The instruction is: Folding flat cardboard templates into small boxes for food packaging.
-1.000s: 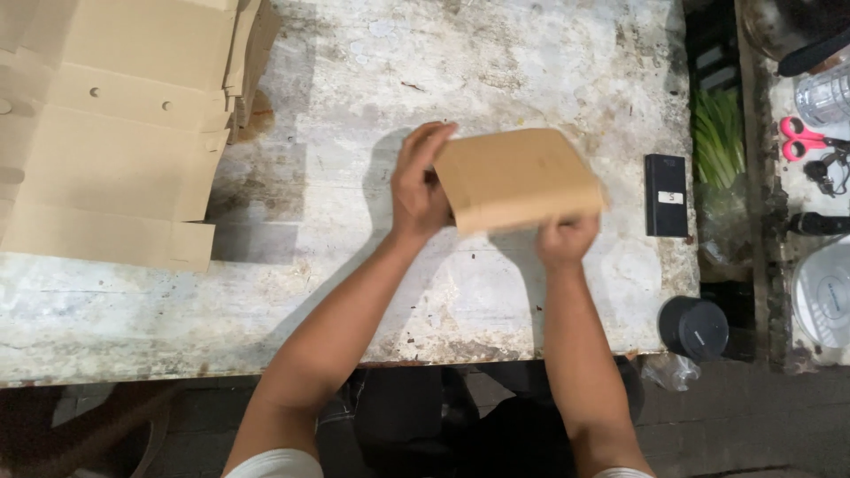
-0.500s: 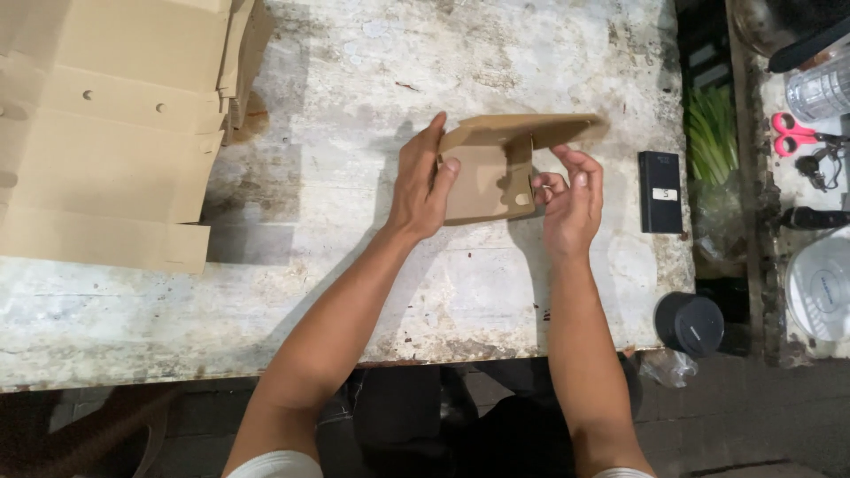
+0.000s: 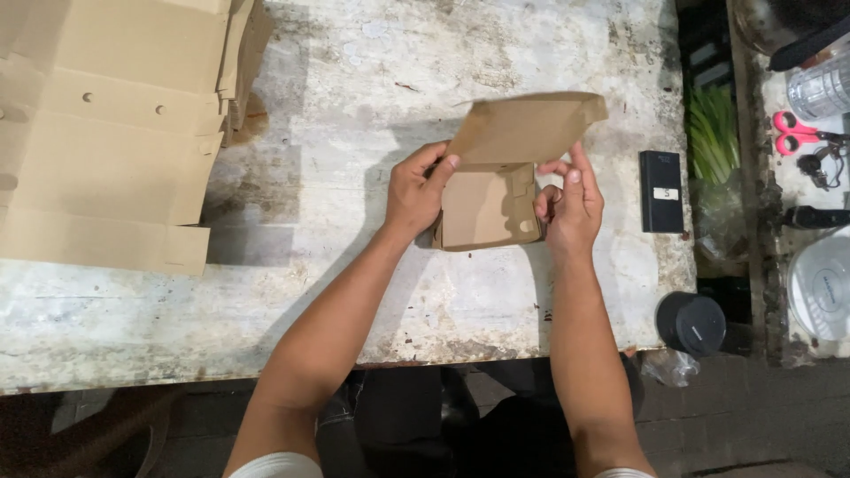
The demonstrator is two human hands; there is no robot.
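Bright, even light falls from above onto the pale worn table (image 3: 354,80), which looks slightly washed out near the top. Soft shadows lie left of the cardboard box (image 3: 496,177) and beside the flat cardboard stack (image 3: 106,133). The floor below stays dim; focus is sharp, with mild grain.

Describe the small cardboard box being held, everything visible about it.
The small cardboard box is plain brown, shallow and open, with its hinged lid raised and tilted back. It sits on the worn white table. The left hand grips its left wall; the right hand touches its right side. Inside looks empty.
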